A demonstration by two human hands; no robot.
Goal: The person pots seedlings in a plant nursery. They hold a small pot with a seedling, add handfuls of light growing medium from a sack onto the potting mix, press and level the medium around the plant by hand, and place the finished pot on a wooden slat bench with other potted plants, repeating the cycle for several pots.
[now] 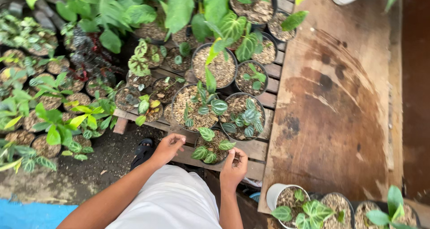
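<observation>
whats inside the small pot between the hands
The small black pot holds pale chunky potting mix and a young plant with dark, pale-veined leaves. Roots and the pot's bottom are hidden.

Small black pot [212,147] is seated upright at the near edge of a slatted wooden pallet [255,149], just in front of two larger pots. It is filled with coarse tan husk-like medium. A young plant is carried in it: several heart-shaped dark green leaves with pale silvery veins, spread low over the rim. Rim is touched on both sides by the left hand [167,147] and the right hand [233,165].
</observation>
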